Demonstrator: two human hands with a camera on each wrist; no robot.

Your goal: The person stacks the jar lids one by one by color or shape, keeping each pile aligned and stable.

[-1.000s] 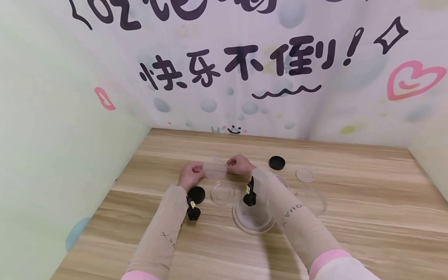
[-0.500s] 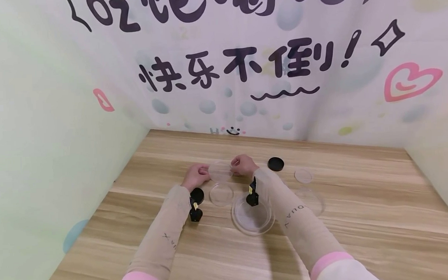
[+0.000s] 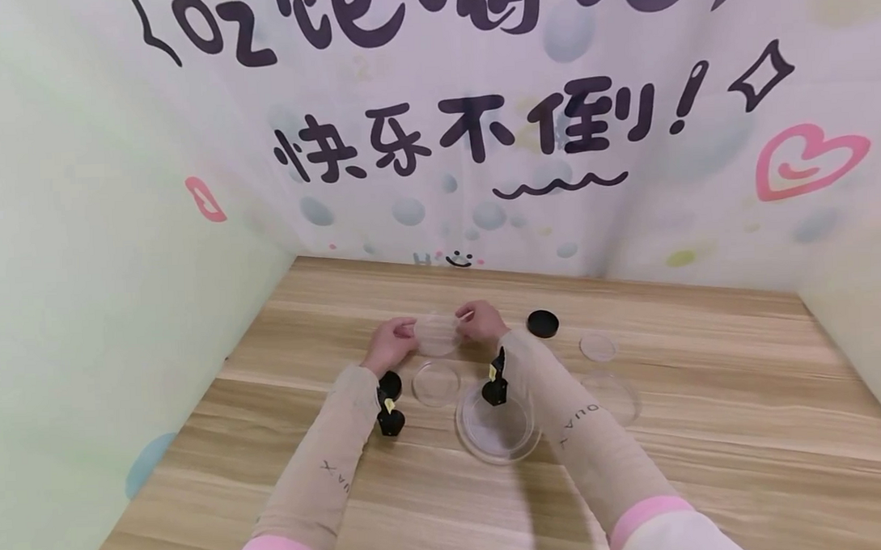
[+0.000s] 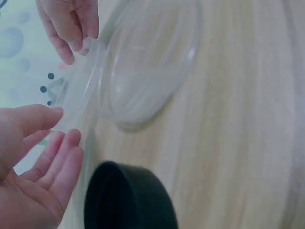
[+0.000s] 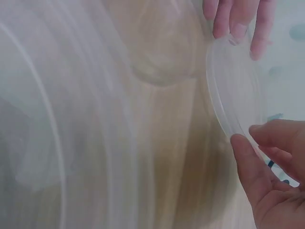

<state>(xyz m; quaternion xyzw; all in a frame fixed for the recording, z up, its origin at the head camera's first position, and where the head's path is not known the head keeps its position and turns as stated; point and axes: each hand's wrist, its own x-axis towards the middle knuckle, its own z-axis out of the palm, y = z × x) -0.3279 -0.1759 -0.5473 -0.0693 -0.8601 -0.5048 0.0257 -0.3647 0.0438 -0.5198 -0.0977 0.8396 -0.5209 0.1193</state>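
Note:
A clear, shallow, round plastic lid is held tilted above the back of the table, between both hands. The left hand pinches its left rim with thumb and fingers. At the opposite rim, the right hand has its thumb and forefinger on the edge, seen closely in the right wrist view on the lid. Just in front of the hands lies another clear round dish. A larger clear dish with a smaller round piece inside it sits nearer the person.
One black round cap is by the left wrist, partly hidden by it. Another black cap lies right of the right hand. Beyond the right forearm are a small clear disc and a larger clear round piece, partly covered by the sleeve.
The lid has turned from nearly edge-on to showing its round face. Both hands have shifted slightly to the right with it. The other dishes and caps stay put.

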